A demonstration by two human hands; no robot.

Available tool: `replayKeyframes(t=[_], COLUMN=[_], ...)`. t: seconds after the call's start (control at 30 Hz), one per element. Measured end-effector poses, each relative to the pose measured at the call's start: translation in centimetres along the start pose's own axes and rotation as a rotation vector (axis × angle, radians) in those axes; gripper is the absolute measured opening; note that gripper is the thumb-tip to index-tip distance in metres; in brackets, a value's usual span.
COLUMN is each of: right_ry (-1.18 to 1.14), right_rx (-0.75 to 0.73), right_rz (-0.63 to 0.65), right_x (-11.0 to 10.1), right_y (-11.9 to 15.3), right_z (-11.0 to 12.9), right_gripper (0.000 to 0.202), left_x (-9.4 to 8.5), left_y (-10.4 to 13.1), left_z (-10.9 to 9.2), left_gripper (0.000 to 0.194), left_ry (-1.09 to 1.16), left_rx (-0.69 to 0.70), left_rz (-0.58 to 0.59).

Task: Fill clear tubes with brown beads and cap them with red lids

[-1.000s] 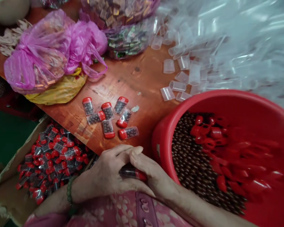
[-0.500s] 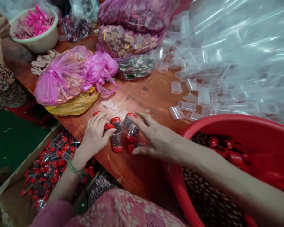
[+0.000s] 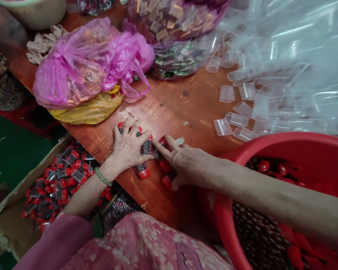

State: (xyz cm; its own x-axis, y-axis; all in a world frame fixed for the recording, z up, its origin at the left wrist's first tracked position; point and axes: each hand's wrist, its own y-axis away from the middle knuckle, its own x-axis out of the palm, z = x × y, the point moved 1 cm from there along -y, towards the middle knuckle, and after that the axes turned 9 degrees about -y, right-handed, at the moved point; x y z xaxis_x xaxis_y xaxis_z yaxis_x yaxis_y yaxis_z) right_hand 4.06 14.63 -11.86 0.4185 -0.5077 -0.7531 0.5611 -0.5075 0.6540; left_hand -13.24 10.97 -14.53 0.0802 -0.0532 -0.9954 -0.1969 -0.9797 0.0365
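Several clear tubes with red caps and dark beads inside lie on the wooden table (image 3: 171, 108) under and around my hands. My left hand (image 3: 128, 144), a green bracelet at its wrist, rests palm down over some of them with its fingers spread. One red-capped tube (image 3: 143, 171) shows just below its thumb. To the right, my right hand (image 3: 183, 161) reaches over more tubes, its fingers apart and touching them. Its palm side and parts of those tubes are hidden.
A red tub (image 3: 224, 221) of dark beads and red caps stands at the right, under my right forearm. Clear tubes (image 3: 236, 119) lie behind it. Pink bags (image 3: 81, 63) sit at the back left. A cardboard box (image 3: 14, 221) of capped tubes is below the table's left edge.
My left hand has moved right and spread out over the tubes. My right hand has shifted slightly right with its tubes. The view has tilted lower.
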Motion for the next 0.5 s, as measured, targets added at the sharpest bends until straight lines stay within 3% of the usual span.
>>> replayKeyframes(t=[0.17,0.3,0.5], right_ry=[0.157,0.115,-0.129], right_rx=[-0.003,0.002,0.069], right_rz=[0.065,-0.112,-0.221], right_x=[1.9,2.4,0.7], right_y=[1.3,0.1,-1.9], right_z=[2.0,2.5,5.9], right_gripper=[0.120,0.101,0.107], left_x=[0.3,0.5,0.3], left_y=[0.8,0.9,2.6], left_z=[0.4,1.0,3.4], left_gripper=[0.067,0.060,0.062], left_ry=[0.036,0.044,0.018], left_rx=[0.037,0.046,-0.041], left_rz=[-0.050,-0.095,-0.125])
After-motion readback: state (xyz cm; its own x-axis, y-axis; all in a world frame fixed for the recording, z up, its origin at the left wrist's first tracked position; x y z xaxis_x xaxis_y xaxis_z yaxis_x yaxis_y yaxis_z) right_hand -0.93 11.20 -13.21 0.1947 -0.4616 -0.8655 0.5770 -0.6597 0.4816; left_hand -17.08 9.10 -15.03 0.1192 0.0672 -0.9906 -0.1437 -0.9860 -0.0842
